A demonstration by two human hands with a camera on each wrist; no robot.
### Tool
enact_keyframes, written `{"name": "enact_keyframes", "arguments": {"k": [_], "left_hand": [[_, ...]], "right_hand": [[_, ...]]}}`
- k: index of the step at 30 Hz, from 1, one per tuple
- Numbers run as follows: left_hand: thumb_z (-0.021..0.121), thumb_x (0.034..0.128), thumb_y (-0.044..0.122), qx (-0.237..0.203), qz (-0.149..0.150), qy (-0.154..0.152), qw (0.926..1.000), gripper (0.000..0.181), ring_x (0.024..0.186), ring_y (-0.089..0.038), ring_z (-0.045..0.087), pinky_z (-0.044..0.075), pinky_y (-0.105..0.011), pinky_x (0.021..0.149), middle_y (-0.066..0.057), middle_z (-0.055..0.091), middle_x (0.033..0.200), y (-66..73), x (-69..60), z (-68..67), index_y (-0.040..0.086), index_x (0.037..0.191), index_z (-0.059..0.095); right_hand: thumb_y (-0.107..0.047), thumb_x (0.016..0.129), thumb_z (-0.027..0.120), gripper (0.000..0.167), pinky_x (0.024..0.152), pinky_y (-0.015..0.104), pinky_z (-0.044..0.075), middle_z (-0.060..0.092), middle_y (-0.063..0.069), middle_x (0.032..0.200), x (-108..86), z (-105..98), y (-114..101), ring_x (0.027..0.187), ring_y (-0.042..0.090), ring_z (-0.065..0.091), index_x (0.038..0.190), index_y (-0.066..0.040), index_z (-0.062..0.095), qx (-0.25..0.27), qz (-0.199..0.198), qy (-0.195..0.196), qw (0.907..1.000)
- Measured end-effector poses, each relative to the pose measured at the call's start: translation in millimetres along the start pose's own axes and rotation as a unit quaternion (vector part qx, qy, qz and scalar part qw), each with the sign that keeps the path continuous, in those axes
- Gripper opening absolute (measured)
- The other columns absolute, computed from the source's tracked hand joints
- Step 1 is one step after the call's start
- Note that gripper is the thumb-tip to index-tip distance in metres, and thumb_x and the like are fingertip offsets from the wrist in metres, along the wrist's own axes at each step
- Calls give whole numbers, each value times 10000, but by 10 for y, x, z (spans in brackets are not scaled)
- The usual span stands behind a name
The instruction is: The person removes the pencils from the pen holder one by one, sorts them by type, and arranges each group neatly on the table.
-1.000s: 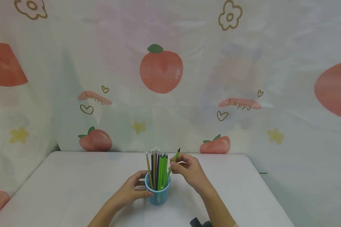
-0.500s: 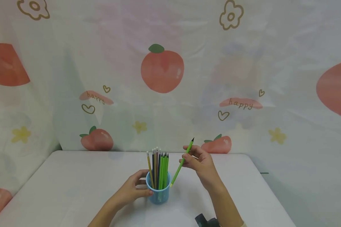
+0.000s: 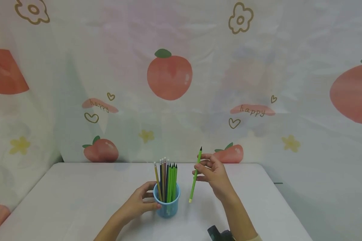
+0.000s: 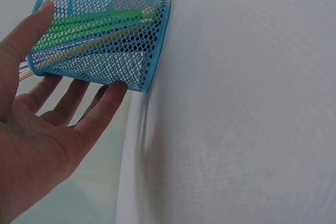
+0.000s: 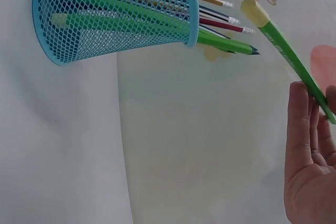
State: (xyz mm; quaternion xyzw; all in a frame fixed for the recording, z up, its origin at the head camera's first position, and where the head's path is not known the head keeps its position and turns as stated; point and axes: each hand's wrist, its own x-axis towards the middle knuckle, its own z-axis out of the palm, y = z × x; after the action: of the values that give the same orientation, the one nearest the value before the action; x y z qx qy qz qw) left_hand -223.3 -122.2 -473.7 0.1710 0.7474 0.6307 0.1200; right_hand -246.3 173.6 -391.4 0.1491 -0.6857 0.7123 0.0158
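A blue mesh pencil cup [image 3: 166, 210] stands upright on the white table. Several green pencils [image 3: 171, 184] with black tips up lean inside it, beside darker and yellow pencils [image 3: 157, 177] whose white erasers point up. My left hand [image 3: 140, 199] holds the cup from its left side, and in the left wrist view the thumb and fingers [image 4: 102, 111] span the mesh. To the right of the cup, my right hand [image 3: 214, 174] pinches one green pencil [image 3: 194, 180] in the air. That pencil is nearly upright, its black tip up and pale end down, apart from the cup.
The white table [image 3: 87, 197] reaches back to a hanging cloth [image 3: 181, 120] printed with fruit, flowers and hearts. Near the right forearm, a black object [image 3: 218, 233] shows at the bottom edge; its kind is unclear.
My right hand has lifted the green pencil out of the cup and moved right and up. The pencil has since turned more upright. My left hand stays on the cup.
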Motion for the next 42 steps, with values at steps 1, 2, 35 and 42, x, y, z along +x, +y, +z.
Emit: {"name": "enact_keyframes", "arguments": {"k": [1, 2, 35, 42], "left_hand": [[833, 807, 156, -13, -9, 5, 10000, 735, 1266, -394, 542, 511, -501, 1010, -192, 505, 1425, -1, -1, 1, 63, 1433, 458], [835, 806, 160, -10, -28, 16, 10000, 737, 1267, -391, 541, 512, -501, 1010, -188, 504, 1427, -1, -2, 1, 67, 1433, 459], [839, 804, 190, 87, -132, 37, 9999, 741, 1242, -366, 567, 522, -507, 992, -182, 518, 1417, 41, 9, 22, 69, 1432, 463], [833, 807, 168, 35, -25, -16, 10000, 734, 1246, -375, 560, 522, -500, 992, -190, 510, 1422, 14, 4, 2, 65, 1431, 460]], "right_hand": [[-99, 942, 680, 390, 736, 392, 623, 600, 118, 965, 6, -6, 11, 863, 238, 720, 1279, -15, 502, -45, 17, 15, 10000], [-99, 943, 677, 392, 736, 394, 624, 599, 135, 970, 11, -12, 22, 863, 239, 719, 1280, -11, 498, -87, 38, 19, 10000], [-63, 895, 718, 455, 685, 497, 616, 632, 145, 949, 82, 121, 584, 769, 204, 654, 1307, -18, 531, -1215, 1071, -55, 9868], [-88, 906, 708, 471, 694, 485, 618, 626, 145, 917, 45, 146, 551, 714, 218, 660, 1319, 6, 500, -1541, 1281, -379, 9790]]}}
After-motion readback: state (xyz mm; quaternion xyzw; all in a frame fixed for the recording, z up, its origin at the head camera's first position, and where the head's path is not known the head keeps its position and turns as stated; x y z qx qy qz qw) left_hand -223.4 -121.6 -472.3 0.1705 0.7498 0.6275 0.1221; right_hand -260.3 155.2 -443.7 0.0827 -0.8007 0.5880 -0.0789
